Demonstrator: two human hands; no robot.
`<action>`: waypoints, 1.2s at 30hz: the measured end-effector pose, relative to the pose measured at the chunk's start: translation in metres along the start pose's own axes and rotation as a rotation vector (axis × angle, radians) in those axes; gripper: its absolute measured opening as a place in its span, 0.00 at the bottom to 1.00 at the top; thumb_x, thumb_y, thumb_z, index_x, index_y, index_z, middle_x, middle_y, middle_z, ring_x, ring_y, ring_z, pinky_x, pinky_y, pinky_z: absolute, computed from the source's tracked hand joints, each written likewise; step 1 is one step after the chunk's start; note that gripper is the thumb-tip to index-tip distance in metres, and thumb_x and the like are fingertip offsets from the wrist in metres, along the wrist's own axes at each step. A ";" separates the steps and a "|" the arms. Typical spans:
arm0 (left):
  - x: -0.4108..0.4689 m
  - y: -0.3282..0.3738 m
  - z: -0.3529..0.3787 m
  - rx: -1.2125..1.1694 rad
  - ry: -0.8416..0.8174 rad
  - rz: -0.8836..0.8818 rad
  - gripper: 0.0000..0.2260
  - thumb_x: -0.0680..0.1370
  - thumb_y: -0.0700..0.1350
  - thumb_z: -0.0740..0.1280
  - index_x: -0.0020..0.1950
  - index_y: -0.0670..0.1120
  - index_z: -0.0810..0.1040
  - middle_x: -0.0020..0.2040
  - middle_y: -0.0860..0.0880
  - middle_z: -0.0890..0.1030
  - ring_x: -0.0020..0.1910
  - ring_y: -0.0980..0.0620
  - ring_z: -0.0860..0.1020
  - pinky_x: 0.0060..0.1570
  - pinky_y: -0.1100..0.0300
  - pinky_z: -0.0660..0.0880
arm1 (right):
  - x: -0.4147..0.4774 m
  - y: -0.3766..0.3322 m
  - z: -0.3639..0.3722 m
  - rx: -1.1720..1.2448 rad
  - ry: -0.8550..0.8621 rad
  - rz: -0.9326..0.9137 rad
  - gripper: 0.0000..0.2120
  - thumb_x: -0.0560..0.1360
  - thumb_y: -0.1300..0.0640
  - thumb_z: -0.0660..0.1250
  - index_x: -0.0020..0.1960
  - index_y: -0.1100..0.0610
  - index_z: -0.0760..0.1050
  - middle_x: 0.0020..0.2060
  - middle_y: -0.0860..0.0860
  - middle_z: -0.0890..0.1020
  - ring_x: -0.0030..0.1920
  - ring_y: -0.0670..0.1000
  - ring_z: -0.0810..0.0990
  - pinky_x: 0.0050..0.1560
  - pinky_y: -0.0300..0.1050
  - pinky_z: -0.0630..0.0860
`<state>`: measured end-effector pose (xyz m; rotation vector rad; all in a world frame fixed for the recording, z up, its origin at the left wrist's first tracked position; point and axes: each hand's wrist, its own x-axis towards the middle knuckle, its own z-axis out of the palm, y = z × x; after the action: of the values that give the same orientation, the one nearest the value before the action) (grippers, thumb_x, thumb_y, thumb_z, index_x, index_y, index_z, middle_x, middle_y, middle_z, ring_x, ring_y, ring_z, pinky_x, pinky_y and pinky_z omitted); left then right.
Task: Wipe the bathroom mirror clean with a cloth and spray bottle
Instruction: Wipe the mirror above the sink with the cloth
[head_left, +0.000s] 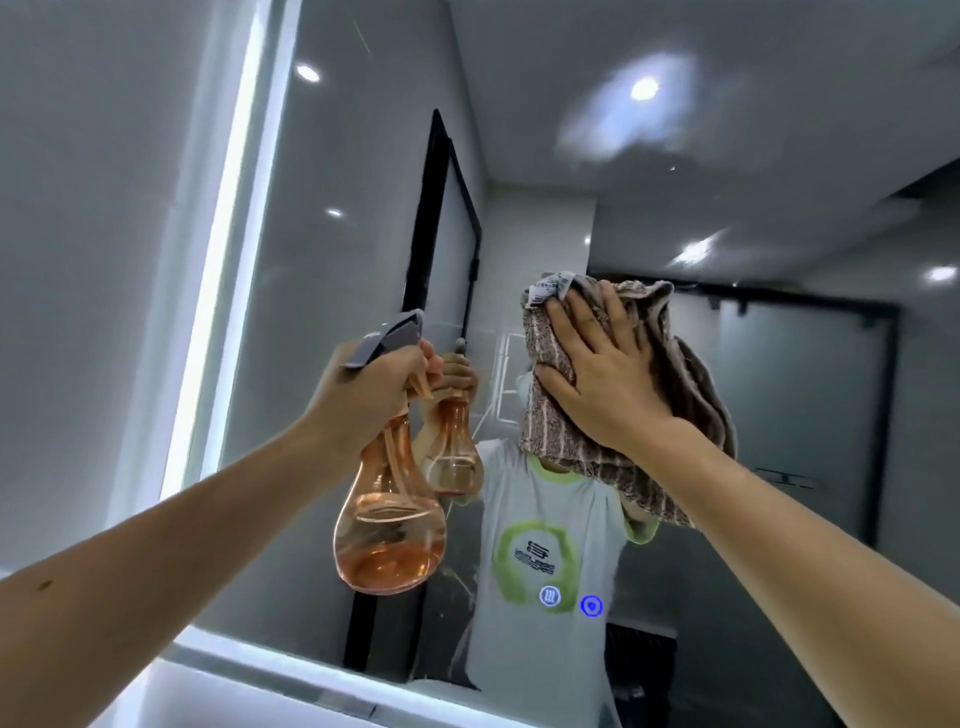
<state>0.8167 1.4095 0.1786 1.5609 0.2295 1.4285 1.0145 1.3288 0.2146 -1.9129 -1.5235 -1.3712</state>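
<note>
The bathroom mirror (727, 182) fills most of the view, with a lit strip along its left and bottom edges. My left hand (374, 395) grips the neck of an orange see-through spray bottle (389, 530) with a grey nozzle, held upright just in front of the glass. My right hand (602, 374) lies flat, fingers spread, pressing a brown striped cloth (550, 426) against the mirror at centre right. The cloth hangs below my palm and has a white label at its top corner. A hazy smear shows on the glass at upper right.
A pale wall (93, 208) borders the mirror on the left. Two small blue lit touch icons (571, 600) glow low on the glass. The reflection shows a person in a white and green shirt, black-framed glass doors and ceiling lights.
</note>
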 end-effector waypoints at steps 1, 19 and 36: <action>0.003 -0.004 -0.006 0.004 -0.001 -0.004 0.10 0.74 0.32 0.61 0.37 0.43 0.76 0.38 0.45 0.79 0.45 0.44 0.77 0.60 0.45 0.74 | 0.003 -0.007 0.003 0.003 0.007 -0.008 0.30 0.79 0.44 0.52 0.75 0.49 0.41 0.75 0.47 0.42 0.73 0.50 0.32 0.68 0.46 0.31; -0.032 -0.096 -0.071 0.039 -0.049 -0.116 0.17 0.75 0.36 0.64 0.30 0.53 0.82 0.30 0.54 0.81 0.38 0.48 0.77 0.38 0.59 0.73 | -0.015 -0.078 0.074 0.081 0.162 -0.135 0.29 0.76 0.47 0.51 0.74 0.58 0.55 0.74 0.57 0.57 0.72 0.56 0.43 0.67 0.38 0.26; -0.090 -0.154 -0.048 0.135 -0.121 -0.139 0.09 0.73 0.45 0.66 0.44 0.39 0.77 0.35 0.40 0.78 0.35 0.44 0.76 0.38 0.48 0.74 | -0.145 -0.082 0.109 0.015 0.089 -0.222 0.24 0.75 0.53 0.56 0.68 0.63 0.65 0.68 0.54 0.68 0.73 0.45 0.35 0.72 0.42 0.35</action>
<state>0.8183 1.4505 -0.0014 1.7002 0.3611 1.2277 0.9985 1.3593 0.0180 -1.6906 -1.7381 -1.5083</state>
